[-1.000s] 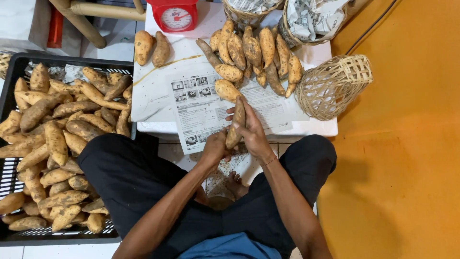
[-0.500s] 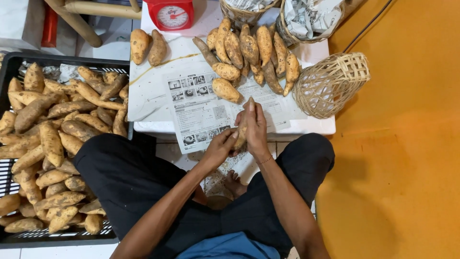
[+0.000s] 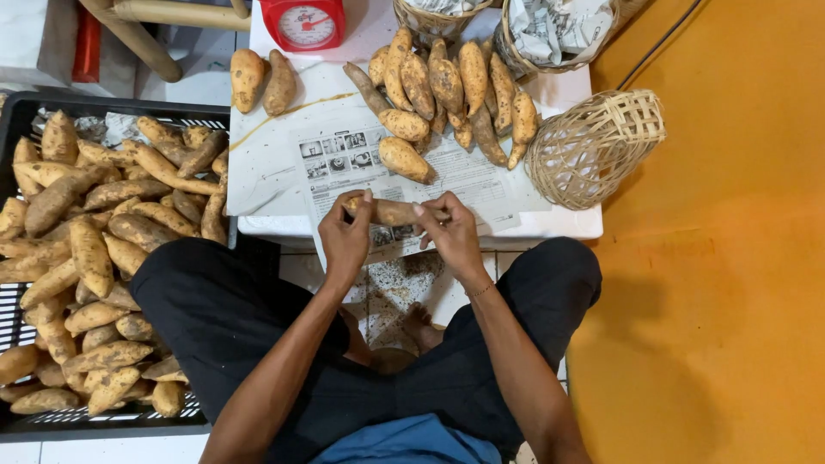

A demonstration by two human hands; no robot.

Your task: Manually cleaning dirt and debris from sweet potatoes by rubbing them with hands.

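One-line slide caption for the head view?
Left hand and right hand hold a long brown sweet potato over a printed newspaper sheet.

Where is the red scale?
In the head view, the red scale sits at the top edge, on the far left part of the white table, just beyond two sweet potatoes lying side by side.

Both forearms reach forward — left hand and right hand level, fingers curled closed, knuckles up.
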